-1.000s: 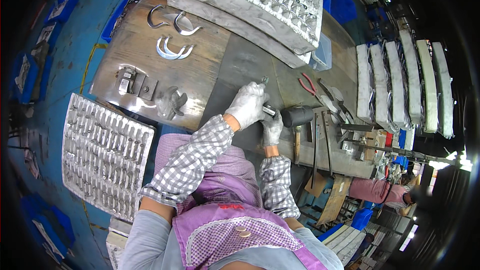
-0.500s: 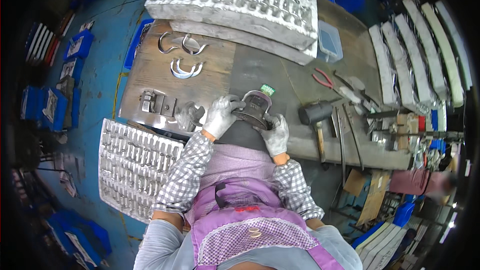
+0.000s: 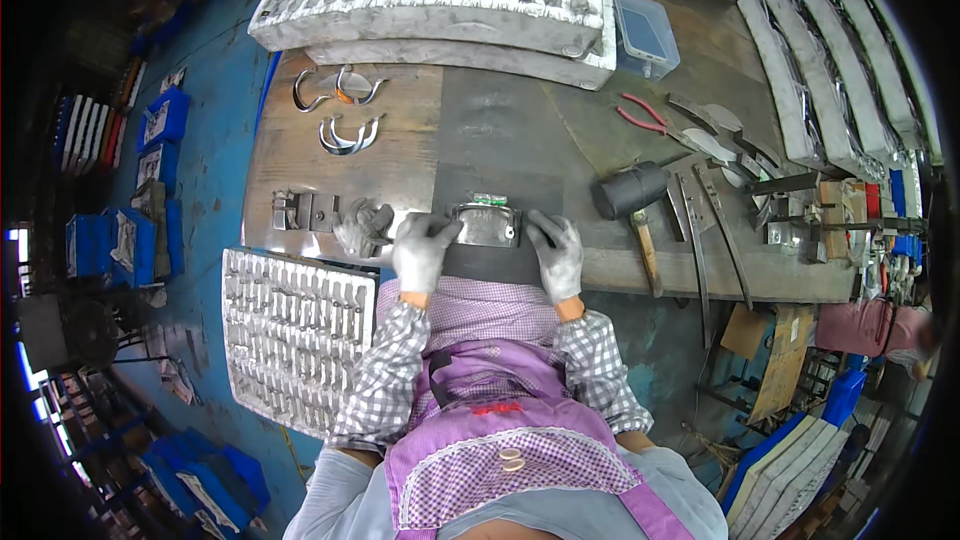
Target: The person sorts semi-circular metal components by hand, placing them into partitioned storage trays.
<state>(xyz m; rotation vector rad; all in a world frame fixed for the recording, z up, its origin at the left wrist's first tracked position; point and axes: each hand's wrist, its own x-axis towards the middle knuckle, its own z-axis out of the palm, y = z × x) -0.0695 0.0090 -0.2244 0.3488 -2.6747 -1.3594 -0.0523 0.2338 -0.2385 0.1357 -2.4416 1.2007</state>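
1. Blue flooring (image 3: 205, 270) is showing along the left of the frame, while a dark workbench (image 3: 520, 140) is filling the centre.
2. Near the frame's middle, a dark metal piece (image 3: 487, 227) is sitting between two gloved hands; its long axis is running left to right, its glossy face is looking up, and a green patch (image 3: 488, 200) is showing at its upper edge.
3. Its left end is meeting the left hand (image 3: 422, 252); the right hand (image 3: 560, 252) is bending its fingers beside the other end. Whether either is gripping it, I cannot tell.
4. Right of centre, a black mallet (image 3: 630, 190) is lying handle downward.
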